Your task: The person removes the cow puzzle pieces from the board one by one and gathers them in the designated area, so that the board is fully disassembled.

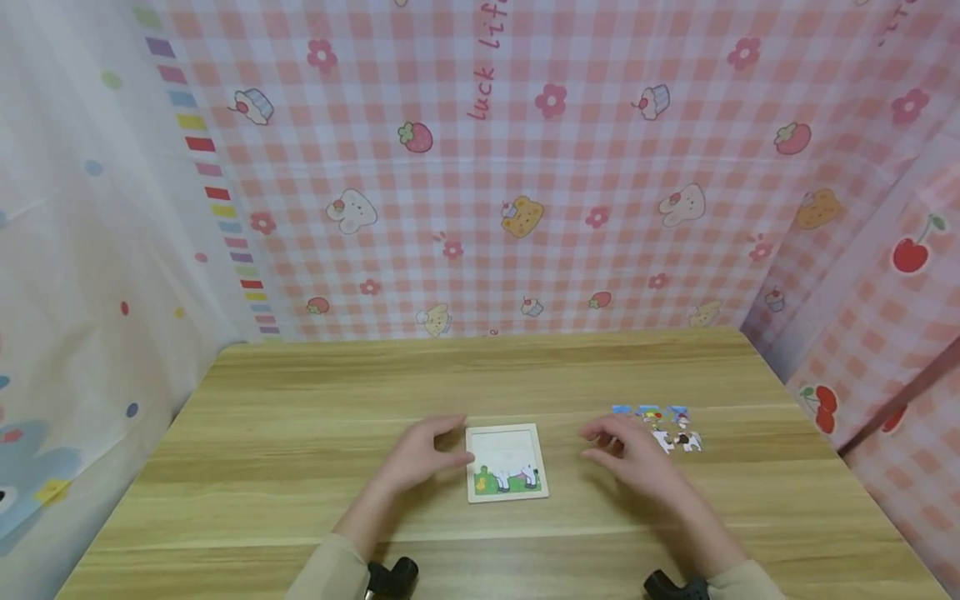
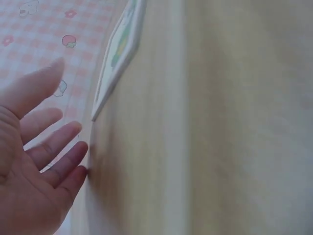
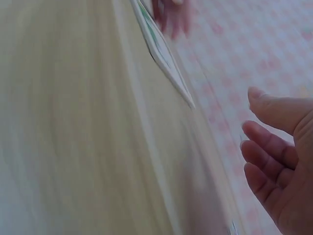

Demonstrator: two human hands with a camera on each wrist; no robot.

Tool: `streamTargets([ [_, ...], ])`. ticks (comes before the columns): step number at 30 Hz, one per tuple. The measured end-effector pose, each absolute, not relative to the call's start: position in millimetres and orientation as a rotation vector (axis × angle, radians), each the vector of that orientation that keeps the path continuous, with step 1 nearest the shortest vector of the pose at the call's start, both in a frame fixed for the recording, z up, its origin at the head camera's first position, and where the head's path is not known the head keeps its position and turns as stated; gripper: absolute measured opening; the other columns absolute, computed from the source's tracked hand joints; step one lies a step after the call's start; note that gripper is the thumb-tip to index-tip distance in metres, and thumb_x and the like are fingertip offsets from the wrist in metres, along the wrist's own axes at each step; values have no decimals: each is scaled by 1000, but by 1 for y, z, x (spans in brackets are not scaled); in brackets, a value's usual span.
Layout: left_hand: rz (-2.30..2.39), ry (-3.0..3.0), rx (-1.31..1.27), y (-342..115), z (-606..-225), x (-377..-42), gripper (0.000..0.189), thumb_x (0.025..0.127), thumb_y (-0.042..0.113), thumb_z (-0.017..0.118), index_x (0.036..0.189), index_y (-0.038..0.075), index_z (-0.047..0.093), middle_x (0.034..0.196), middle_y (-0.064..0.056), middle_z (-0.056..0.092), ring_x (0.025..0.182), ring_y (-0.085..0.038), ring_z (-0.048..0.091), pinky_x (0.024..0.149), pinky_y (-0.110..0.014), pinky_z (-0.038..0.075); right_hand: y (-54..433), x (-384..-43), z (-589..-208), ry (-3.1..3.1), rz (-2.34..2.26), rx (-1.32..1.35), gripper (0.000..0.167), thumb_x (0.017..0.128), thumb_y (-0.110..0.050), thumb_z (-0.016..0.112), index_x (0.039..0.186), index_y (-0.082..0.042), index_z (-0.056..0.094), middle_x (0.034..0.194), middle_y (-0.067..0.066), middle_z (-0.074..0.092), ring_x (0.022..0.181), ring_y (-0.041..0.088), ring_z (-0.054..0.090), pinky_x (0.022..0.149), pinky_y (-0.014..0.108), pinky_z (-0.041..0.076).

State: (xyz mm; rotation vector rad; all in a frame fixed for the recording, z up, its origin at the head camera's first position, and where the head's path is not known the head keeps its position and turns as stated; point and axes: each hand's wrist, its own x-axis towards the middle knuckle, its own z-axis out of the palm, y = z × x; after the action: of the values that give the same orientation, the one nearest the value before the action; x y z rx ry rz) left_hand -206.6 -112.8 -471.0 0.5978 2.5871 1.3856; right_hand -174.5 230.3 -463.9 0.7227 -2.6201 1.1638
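Note:
A square puzzle tray (image 1: 506, 430) with a pale wooden rim lies on the table. Along its bottom are picture pieces (image 1: 510, 479) showing green grass and white animal legs; its upper part is blank white. My left hand (image 1: 422, 452) is just left of the tray, thumb and fingers apart and holding nothing; the left wrist view shows a gap between them and the tray (image 2: 115, 73). To the tray's right hovers my right hand (image 1: 628, 452), fingers loosely bent around air. Behind it lie several loose puzzle pieces (image 1: 678, 414), partly hidden by that hand.
The wood-grain table (image 1: 322, 400) reaches back to a pink checked cloth (image 1: 465, 275) hanging behind it. A white cloth (image 1: 97, 250) hangs at the left side. Black wrist devices (image 1: 393, 577) sit at both forearms near the front.

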Motion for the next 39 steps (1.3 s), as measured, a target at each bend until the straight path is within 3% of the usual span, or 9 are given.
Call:
streamTargets([
  [8, 1365, 2547, 599, -101, -470, -223, 61, 83, 20, 81, 136, 1, 58, 130, -11, 64, 130, -33, 50, 112, -50, 32, 175, -175, -465, -2723, 1251, 969, 27, 86, -11, 77, 111, -7, 69, 101, 4, 65, 86, 17, 59, 73, 26, 52],
  [17, 1314, 2564, 722, -99, -480, -232, 55, 77, 12, 84, 128, 2, 65, 132, -15, 61, 125, -35, 51, 110, -52, 35, 137, -179, -468, -2747, 1152, 1116, 29, 83, -9, 80, 111, -7, 70, 99, 3, 64, 81, 13, 59, 70, 23, 51],
  [27, 1194, 2552, 782, -106, -483, -235, 49, 83, 10, 80, 130, 8, 66, 131, -13, 56, 124, -33, 48, 107, -53, 37, 119, -181, -475, -2812, 1047, 1057, 25, 84, -10, 79, 108, -10, 72, 97, -2, 62, 82, 8, 57, 73, 24, 50],
  [39, 1180, 2566, 818, -105, -482, -232, 46, 85, 10, 78, 129, 6, 66, 128, -13, 56, 122, -33, 49, 105, -54, 38, 110, -181, -474, -2881, 900, 964, 21, 83, -10, 79, 103, -12, 72, 93, -4, 60, 80, 7, 56, 72, 25, 49],
])
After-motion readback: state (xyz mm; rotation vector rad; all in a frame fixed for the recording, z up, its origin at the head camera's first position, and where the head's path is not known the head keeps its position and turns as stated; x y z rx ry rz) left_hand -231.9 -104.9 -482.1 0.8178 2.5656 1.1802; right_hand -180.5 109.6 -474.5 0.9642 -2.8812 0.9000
